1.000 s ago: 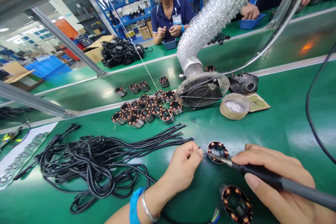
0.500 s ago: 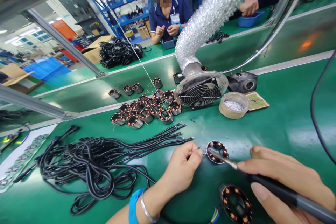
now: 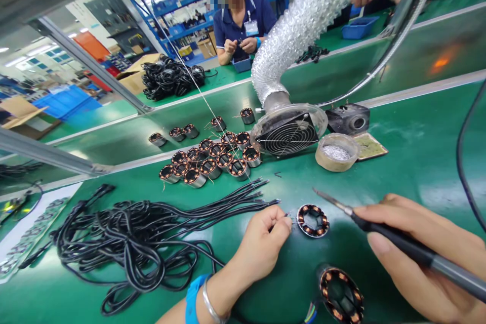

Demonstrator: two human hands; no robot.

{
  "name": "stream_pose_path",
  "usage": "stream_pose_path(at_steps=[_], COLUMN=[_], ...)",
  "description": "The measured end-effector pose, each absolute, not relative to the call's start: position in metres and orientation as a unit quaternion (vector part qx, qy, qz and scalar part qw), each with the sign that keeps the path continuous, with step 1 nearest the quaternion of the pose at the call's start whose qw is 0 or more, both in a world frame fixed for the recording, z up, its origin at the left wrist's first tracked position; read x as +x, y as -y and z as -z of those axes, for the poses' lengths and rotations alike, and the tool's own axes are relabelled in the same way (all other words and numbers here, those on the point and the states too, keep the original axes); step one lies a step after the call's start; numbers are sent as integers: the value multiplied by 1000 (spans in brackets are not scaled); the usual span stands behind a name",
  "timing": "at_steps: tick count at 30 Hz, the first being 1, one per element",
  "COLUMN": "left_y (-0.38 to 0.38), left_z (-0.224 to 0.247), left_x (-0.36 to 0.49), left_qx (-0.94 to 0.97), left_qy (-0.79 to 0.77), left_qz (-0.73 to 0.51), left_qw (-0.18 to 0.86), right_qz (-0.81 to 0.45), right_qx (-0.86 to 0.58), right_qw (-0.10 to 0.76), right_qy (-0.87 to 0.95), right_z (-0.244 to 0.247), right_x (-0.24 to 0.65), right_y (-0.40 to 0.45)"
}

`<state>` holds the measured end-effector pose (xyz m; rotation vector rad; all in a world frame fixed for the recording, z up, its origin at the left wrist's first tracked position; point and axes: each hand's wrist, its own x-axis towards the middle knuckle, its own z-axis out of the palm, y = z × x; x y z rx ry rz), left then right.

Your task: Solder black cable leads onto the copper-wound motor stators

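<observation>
My left hand (image 3: 266,240) is closed in a pinch on the end of a black cable, mostly hidden by the fingers, with thin wire tips reaching the edge of a small copper-wound stator (image 3: 302,230). That stator lies on the green bench just right of the fingertips. In my right hand (image 3: 421,253) is a soldering iron (image 3: 402,237), held like a pen; its tip is in the air, up and right of the stator and apart from it. A second stator (image 3: 322,288), with coloured wires beside it, sits nearer to me, between the two hands.
Several stators (image 3: 208,167) stand grouped at mid-bench. Black cables (image 3: 129,243) lie coiled on the left. A fume extractor fan (image 3: 290,134) hangs on a foil duct (image 3: 296,30), near a round tub (image 3: 330,159) of silvery bits. Across the bench, a person (image 3: 243,25) handles small parts.
My right hand has drawn the soldering iron's tip off the stator, up and to the right. Faint smoke shows right of the fan. My left hand has hardly moved.
</observation>
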<state>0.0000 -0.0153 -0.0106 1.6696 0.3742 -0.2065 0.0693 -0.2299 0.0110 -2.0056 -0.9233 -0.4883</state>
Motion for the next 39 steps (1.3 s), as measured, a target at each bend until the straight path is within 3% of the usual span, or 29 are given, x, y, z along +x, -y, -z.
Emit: stream_pose_path(at_steps=[4, 6, 8, 13, 16, 20, 33, 39], left_y=[15, 15, 15, 16, 17, 13, 9, -1], left_z=[11, 10, 9, 8, 8, 8, 9, 17], left_x=[-1, -1, 0, 1, 1, 0, 3, 3], left_qx=[738, 737, 734, 722, 705, 665, 688, 617], left_qy=[-165, -165, -168, -172, -174, -165, -130, -204], left_qz=[89, 89, 90, 98, 100, 114, 102, 101], left_qw=[648, 649, 652, 663, 680, 719, 706, 753], right_qz=[247, 219, 185, 195, 137, 101, 121, 104], right_qx=[-859, -892, -899, -831, -767, -745, -723, -723], right_qw=[328, 239, 207, 349, 425, 416, 449, 461], right_qy=[305, 314, 338, 388, 461, 512, 511, 504], right_z=[-2, 6, 11, 8, 10, 19, 23, 27], right_x=[89, 98, 103, 93, 82, 74, 75, 74], right_y=[229, 230, 231, 221, 208, 192, 185, 186])
